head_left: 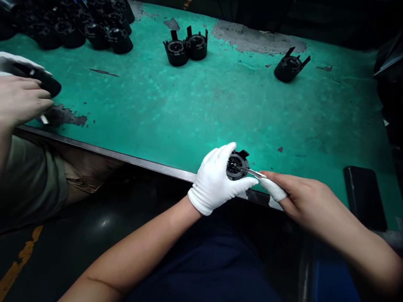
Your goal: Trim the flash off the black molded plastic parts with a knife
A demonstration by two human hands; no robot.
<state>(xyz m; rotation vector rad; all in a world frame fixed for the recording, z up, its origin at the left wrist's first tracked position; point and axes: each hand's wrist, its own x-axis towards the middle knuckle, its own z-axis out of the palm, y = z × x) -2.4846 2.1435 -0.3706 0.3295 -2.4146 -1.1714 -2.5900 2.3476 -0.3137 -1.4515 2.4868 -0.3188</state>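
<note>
My left hand (214, 178), in a white glove, is curled around a round black plastic part (237, 161) at the table's near edge. The part's ribbed inner face is turned up, with a tab standing at its far side. My right hand (296, 191) is bare except for a white cover on the thumb. It grips a slim pointed metal blade (252, 172), whose tip reaches the middle of the black part. The blade's handle is hidden in my fingers.
Two black parts with upright prongs (187, 48) stand at the back, and another pronged part (288, 67) at the right. Many similar parts (91, 33) crowd the far left. A co-worker's hands (22, 92) hold a black part at the left. A dark flat object (365, 197) lies at the right.
</note>
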